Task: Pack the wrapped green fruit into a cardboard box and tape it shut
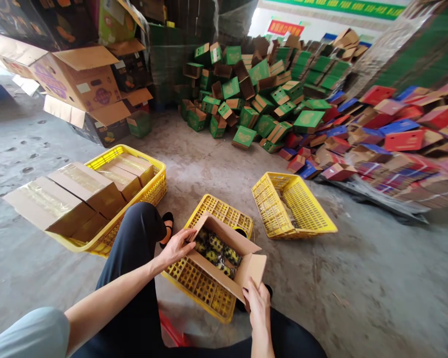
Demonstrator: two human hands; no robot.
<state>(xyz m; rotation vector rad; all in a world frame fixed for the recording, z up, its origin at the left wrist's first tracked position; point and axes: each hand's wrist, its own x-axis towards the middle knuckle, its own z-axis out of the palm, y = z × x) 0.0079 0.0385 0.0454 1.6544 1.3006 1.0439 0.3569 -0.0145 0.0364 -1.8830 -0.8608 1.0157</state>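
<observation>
An open cardboard box rests on an upturned yellow plastic crate between my knees. Several clear packets with dark and yellow-green contents lie inside it. My left hand grips the box's left end, fingers over the rim. At the opposite end, my right hand holds the wall below a raised flap, its thumb against the cardboard. The box's underside and some fingertips are hidden.
A yellow crate on the left holds several taped cartons. Another yellow crate stands front right with something partly hidden inside. Piles of green boxes and red and blue boxes lie beyond; large cartons stack back left.
</observation>
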